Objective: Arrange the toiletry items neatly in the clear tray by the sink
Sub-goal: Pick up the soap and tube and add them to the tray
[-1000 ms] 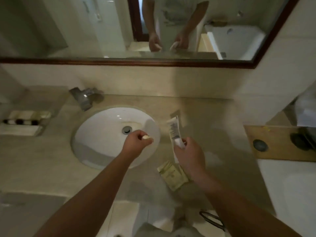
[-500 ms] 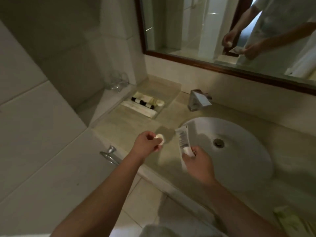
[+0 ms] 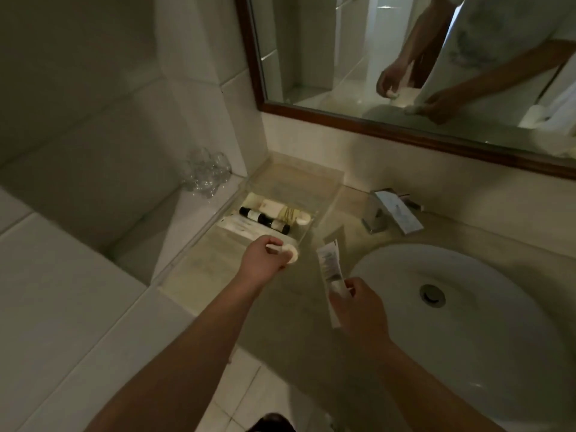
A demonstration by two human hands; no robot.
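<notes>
The left hand point(image 3: 265, 260), pinching a small round white soap point(image 3: 292, 252), hovered at the near edge of the clear plastic tray point(image 3: 324, 194), nearer it than the right hand point(image 3: 358, 307) gripping an upright white tube point(image 3: 330, 269).

The single head-worn camera is looking forward and steeply down from above the counter point(image 3: 280, 307), tilting so the mirror point(image 3: 405, 73) runs aslant. It is sitting close over the sink point(image 3: 467, 322) (only one view, so nothing is shared), with both forearms entering from below.
</notes>
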